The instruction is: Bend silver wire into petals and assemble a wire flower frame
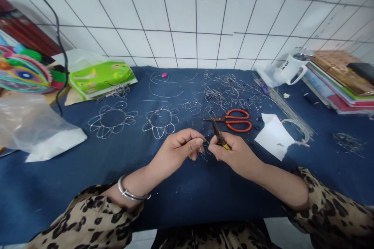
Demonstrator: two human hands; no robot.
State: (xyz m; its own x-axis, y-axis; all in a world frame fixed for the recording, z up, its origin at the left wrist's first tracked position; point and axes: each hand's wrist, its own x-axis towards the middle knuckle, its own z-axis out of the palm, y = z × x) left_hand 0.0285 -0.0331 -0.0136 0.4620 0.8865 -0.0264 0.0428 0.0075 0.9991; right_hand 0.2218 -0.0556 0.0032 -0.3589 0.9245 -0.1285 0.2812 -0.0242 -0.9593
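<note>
My left hand (187,146) pinches a thin bent wire (202,151) between thumb and fingers, in the middle near the front of the table. Close on its right, my right hand (230,151) is closed round pliers (218,134) with a yellow handle, their dark jaws pointing up and away; its thumb and forefinger also come near the wire, and I cannot tell whether they touch it. Just beyond the pliers lie orange-handled scissors (238,120). Two flower-shaped wire rings, one at far left (112,120) and one nearer (160,121), rest left of my hands.
Many bent wire pieces (222,89) are scattered behind the scissors. To the right lie white paper (274,136), a bundle of straight wires (288,109), a white mug (293,68) and stacked books (341,81). A green tissue pack (101,78) and plastic bag (43,128) are at left.
</note>
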